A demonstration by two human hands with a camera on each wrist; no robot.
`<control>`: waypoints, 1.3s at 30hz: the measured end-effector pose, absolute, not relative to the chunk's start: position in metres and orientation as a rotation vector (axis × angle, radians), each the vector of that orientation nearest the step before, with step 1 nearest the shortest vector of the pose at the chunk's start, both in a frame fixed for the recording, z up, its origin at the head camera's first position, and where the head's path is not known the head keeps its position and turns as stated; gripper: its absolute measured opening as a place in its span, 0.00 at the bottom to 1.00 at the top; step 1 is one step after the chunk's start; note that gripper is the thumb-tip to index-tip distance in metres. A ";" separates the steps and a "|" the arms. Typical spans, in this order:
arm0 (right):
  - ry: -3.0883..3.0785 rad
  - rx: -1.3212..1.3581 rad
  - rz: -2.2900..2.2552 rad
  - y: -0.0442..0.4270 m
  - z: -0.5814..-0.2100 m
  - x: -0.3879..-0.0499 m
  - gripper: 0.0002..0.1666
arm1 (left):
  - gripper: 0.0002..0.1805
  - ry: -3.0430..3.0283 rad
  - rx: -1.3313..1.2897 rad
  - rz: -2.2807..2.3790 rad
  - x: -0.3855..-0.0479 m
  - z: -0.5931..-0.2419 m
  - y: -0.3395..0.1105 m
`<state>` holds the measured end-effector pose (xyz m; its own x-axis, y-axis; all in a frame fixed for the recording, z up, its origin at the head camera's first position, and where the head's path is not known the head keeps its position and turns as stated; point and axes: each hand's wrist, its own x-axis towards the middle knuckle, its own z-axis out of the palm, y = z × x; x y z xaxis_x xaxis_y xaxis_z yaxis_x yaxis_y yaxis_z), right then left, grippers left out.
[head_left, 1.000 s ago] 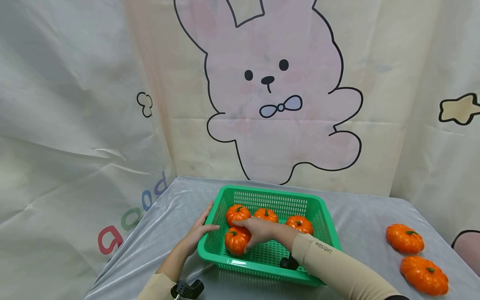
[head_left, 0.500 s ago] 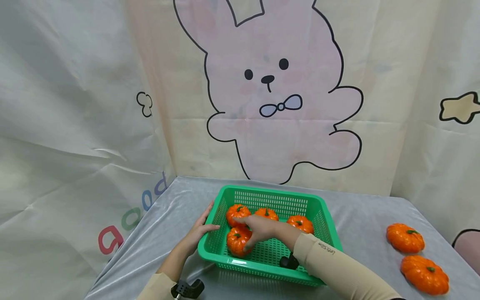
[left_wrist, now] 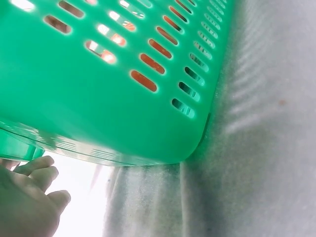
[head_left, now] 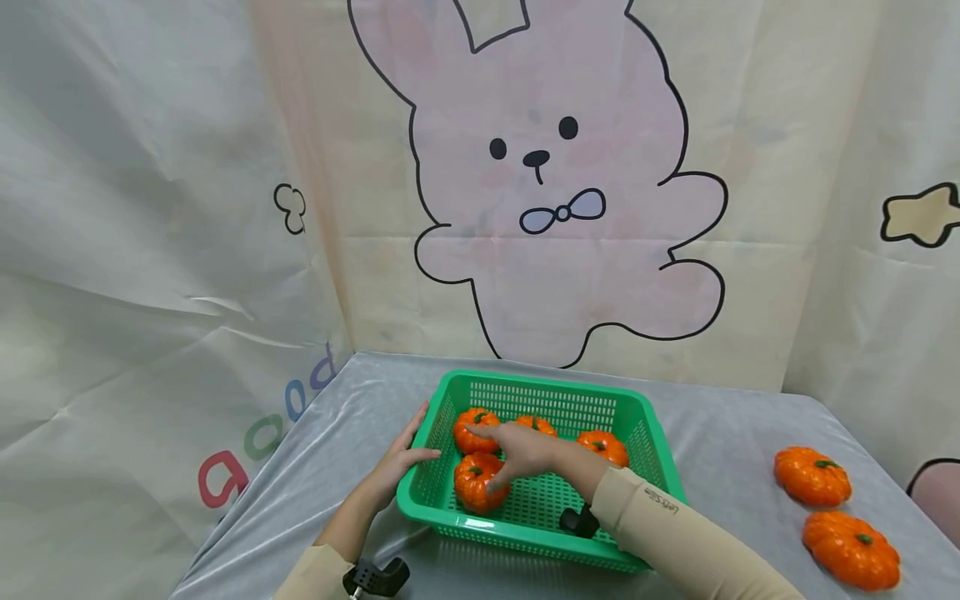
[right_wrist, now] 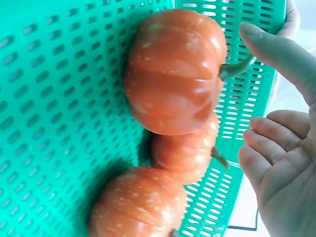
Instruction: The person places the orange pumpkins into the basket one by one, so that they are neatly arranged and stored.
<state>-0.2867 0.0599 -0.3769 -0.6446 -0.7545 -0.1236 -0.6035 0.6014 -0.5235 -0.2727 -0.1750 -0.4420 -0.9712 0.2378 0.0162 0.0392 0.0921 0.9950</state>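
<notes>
A green plastic basket [head_left: 517, 543] holds several orange pumpkins with green stems. My left hand [head_left: 393, 468] holds its left rim, thumb over the edge and fingers along the outside; the left wrist view shows these fingers [left_wrist: 39, 177] beside the outer wall. Inside the basket, my right hand [head_left: 528, 450] hovers over the front-left pumpkin [head_left: 477, 485], fingers and thumb spread. In the right wrist view this pumpkin [right_wrist: 173, 74] sits apart from the palm, with the thumb [right_wrist: 276, 49] near its stem. Behind it lies the back-left pumpkin [head_left: 474, 423].
More pumpkins sit in the basket, at the back middle [head_left: 537, 424] and the right [head_left: 604, 447]. Two pumpkins [head_left: 812, 477] [head_left: 852, 550] lie on the grey cloth [head_left: 735, 467] to the right. A printed curtain [head_left: 555, 292] hangs behind the table.
My right hand has loosened from the front-left pumpkin, its fingers spreading and lifting slightly. That pumpkin has shifted a little to the right. My left hand stays at the rim.
</notes>
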 end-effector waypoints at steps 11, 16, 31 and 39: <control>2.542 -1.156 -0.665 0.064 -0.365 -0.281 0.54 | 0.47 2.223 0.312 1.990 -0.272 -0.442 -0.176; 2.598 -1.167 -0.675 0.070 -0.360 -0.283 0.54 | 0.46 2.220 0.301 1.985 -0.272 -0.442 -0.176; 2.626 -1.003 -0.860 0.113 -0.345 -0.284 0.55 | 0.46 2.223 0.262 1.985 -0.271 -0.439 -0.175; 2.705 -0.987 -0.823 0.134 -0.341 -0.278 0.57 | 0.47 2.224 0.276 1.972 -0.271 -0.440 -0.175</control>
<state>-0.2776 0.1344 -0.3412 -0.7733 -0.6322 0.0478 -0.5518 0.6339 -0.5419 -0.2706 -0.1754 -0.4400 -0.9708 0.2400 0.0056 0.0343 0.1155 0.9927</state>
